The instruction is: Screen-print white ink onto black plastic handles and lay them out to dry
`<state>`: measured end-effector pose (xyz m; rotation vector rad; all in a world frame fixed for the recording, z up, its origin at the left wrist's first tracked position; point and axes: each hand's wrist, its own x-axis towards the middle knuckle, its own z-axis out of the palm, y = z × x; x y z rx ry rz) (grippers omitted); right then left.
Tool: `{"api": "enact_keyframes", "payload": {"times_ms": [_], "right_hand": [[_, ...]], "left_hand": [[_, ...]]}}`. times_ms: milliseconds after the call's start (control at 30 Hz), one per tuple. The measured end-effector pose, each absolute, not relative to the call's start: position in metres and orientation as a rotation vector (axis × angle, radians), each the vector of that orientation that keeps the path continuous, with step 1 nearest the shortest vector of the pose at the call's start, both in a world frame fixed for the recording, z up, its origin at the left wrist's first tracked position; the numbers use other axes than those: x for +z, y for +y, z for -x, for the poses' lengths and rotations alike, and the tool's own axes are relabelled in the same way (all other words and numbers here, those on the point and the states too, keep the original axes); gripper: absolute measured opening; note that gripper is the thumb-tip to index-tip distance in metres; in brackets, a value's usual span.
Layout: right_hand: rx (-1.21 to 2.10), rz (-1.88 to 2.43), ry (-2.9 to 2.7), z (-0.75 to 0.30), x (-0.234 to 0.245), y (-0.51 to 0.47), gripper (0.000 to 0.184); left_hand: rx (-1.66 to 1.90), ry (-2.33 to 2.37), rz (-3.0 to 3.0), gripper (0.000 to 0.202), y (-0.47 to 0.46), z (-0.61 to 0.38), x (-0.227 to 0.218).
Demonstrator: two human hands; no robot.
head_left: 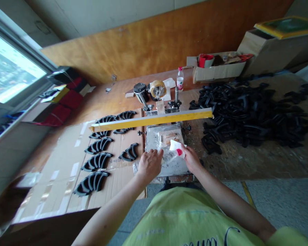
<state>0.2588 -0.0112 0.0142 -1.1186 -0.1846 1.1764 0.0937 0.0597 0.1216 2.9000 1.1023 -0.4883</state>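
My left hand (151,164) is closed over a clear plastic bottle (170,156) with a red cap, held tilted above the grey plate (154,136) of a work fixture. Clear plastic also shows on the far side of this hand; its fingers hide the middle of the bottle. In my right hand (191,159), a folded white cloth or paper (176,145) is pinched beside the red cap. Beyond both hands, a wooden block (171,136) under clear film lies on the plate. A long yellow bar with a pale top (151,121) crosses above the fixture.
Curved black plastic parts (96,164) stand in rows on cardboard at left. A large heap of black parts (241,116) covers the right side. Behind the fixture are a tape roll (157,89), a black can (140,91), another red-capped bottle (180,79) and an open carton (220,71).
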Motion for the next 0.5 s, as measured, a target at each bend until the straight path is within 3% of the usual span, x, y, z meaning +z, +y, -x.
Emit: {"api": "enact_keyframes", "payload": {"times_ms": [267, 500], "right_hand": [[1.206, 1.101, -0.185, -0.255, 0.014, -0.013, 0.047], [1.193, 0.939, -0.069, -0.267, 0.028, -0.004, 0.034]], "left_hand": [[-0.482, 1.264, -2.843, 0.035, 0.075, -0.095, 0.124], [-0.395, 1.127, -2.905, 0.036, 0.068, -0.091, 0.124]]}}
